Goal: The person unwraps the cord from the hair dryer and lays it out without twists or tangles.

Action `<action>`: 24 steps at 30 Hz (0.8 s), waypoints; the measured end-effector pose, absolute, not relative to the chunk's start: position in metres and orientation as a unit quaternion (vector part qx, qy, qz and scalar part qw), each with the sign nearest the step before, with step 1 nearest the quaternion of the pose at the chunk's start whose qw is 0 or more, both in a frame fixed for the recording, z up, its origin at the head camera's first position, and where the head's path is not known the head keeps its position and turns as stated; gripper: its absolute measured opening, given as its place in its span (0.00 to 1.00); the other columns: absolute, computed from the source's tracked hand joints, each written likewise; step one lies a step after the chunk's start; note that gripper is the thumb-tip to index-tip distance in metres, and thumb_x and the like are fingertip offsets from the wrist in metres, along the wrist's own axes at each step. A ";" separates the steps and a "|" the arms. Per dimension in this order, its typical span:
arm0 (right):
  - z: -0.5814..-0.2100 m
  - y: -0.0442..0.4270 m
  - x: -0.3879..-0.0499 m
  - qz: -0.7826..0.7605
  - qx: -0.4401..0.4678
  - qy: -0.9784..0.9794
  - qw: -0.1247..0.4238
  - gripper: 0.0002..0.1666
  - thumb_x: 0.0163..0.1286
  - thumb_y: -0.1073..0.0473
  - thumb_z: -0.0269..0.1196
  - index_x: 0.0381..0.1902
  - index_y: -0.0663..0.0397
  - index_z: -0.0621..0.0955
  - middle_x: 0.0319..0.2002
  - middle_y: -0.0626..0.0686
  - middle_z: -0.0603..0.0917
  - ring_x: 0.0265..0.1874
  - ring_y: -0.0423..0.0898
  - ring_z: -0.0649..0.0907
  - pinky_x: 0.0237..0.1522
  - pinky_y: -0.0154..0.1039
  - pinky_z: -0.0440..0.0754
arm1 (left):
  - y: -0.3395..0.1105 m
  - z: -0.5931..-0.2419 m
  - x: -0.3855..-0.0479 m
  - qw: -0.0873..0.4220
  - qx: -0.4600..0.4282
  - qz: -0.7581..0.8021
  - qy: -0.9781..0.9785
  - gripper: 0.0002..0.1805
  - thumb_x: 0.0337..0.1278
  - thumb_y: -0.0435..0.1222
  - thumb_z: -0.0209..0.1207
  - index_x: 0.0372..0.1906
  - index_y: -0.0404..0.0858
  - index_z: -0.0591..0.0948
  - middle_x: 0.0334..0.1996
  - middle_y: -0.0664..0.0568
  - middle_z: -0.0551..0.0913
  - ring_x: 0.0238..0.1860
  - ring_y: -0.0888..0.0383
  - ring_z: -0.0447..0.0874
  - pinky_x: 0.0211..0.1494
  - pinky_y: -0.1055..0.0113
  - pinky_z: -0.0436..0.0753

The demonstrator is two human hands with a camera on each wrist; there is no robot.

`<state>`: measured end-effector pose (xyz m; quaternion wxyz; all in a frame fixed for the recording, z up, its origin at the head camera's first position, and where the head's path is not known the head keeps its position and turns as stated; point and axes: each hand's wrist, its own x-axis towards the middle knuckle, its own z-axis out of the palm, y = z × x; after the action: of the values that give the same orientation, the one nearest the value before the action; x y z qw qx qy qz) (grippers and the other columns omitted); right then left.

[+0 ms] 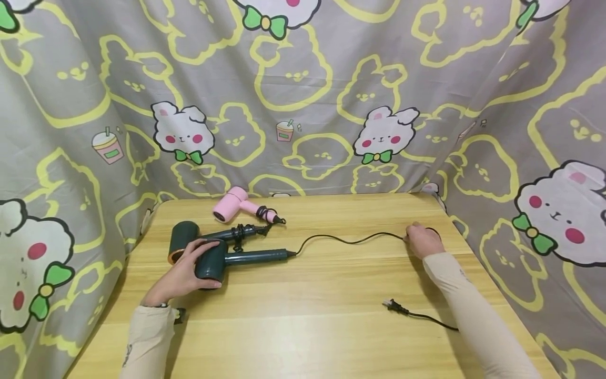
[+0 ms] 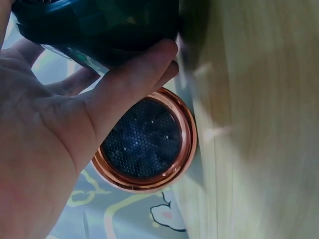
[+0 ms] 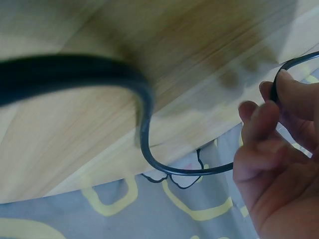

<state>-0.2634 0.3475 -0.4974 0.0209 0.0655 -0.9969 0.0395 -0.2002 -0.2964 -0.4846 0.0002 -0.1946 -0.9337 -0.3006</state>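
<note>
Wooden surface point(image 1: 303, 331), backed by patterned grey curtain point(image 1: 295, 76). Dark green hair dryer point(image 1: 251, 257): left of centre, handle to the right; barrel between thumb and fingers of the left hand point(image 1: 182, 271), spread around it. Black cord point(image 1: 350, 242): running right from the handle; pinched between thumb and fingertip by the right hand point(image 1: 423, 241). Plug point(image 1: 397, 308): near right. Second green dryer, copper-rimmed point(image 1: 185, 234): just beyond, cord bundled. Pink dryer point(image 1: 231, 204): far left.
</note>
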 end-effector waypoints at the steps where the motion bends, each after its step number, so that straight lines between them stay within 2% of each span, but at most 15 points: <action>1: -0.497 0.347 -0.264 0.041 0.066 -0.997 0.024 0.09 0.72 0.62 0.66 0.31 0.62 0.84 0.31 0.61 0.80 0.24 0.55 0.81 0.28 0.53 0.80 | -0.297 -0.485 -0.200 0.004 -0.195 -0.300 -0.934 0.57 0.38 0.50 0.83 0.77 0.44 0.68 0.74 0.29 0.56 0.65 0.25 0.69 0.55 0.32 0.78; 17: -0.495 0.341 -0.264 0.062 0.072 -0.995 0.031 0.09 0.70 0.62 0.68 0.30 0.61 0.86 0.33 0.61 0.84 0.29 0.54 0.84 0.31 0.52 0.81 | -0.305 -0.492 -0.197 0.011 -0.189 -0.284 -0.940 0.59 0.37 0.48 0.84 0.77 0.46 0.64 0.76 0.28 0.52 0.67 0.22 0.67 0.56 0.28 0.76; 22: -0.496 0.341 -0.264 0.070 0.070 -0.995 0.021 0.09 0.70 0.61 0.68 0.30 0.59 0.86 0.32 0.59 0.83 0.26 0.51 0.82 0.28 0.48 0.79 | -0.304 -0.493 -0.194 0.005 -0.194 -0.292 -0.937 0.62 0.38 0.46 0.84 0.80 0.45 0.60 0.77 0.27 0.49 0.67 0.20 0.65 0.57 0.28 0.76; 24: -0.496 0.339 -0.263 0.080 0.072 -0.994 0.019 0.08 0.71 0.60 0.68 0.33 0.60 0.86 0.34 0.60 0.85 0.28 0.51 0.83 0.29 0.49 0.80 | -0.304 -0.492 -0.192 -0.004 -0.191 -0.296 -0.936 0.65 0.38 0.47 0.84 0.82 0.45 0.56 0.78 0.26 0.45 0.68 0.18 0.63 0.57 0.28 0.75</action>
<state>-0.2632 0.3393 -0.4964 0.0193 0.0715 -0.9940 0.0801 -0.1924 -0.3042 -0.4915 -0.0041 -0.1906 -0.9361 -0.2956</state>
